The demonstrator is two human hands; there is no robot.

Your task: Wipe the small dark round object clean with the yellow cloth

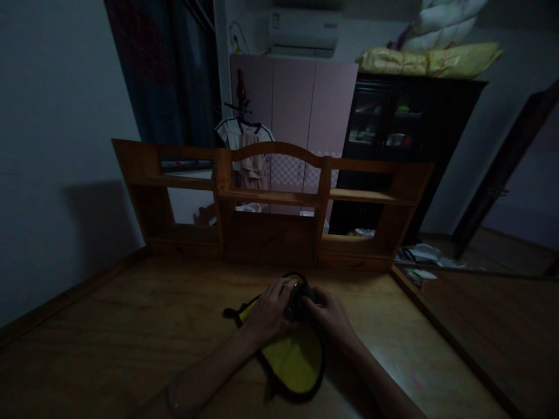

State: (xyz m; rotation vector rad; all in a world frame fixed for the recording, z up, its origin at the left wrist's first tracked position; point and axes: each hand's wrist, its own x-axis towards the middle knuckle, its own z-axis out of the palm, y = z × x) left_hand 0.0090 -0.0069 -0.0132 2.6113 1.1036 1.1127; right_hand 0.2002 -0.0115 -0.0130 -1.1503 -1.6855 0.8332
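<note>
A small dark rounded object (295,301) with a glossy, glass-like side is held between both hands; the dim light hides its kind. From the left, my left hand (271,307) curls its fingers around the glossy side. My right hand (328,311) closes on the darker end, thumb pressed over it. Beneath the hands lies a flat yellow cloth piece (294,361) with black edging, flat on the wooden surface. A short black tab sticks out at its upper left, and its middle is partly covered by the hands.
The pale wooden surface (144,331) ends at a wooden shelf unit (271,199) with open compartments. A wall (52,174) borders the left side, a raised wooden rail (441,331) the right. Behind stand a pink wardrobe (293,105) and a dark cabinet (419,122).
</note>
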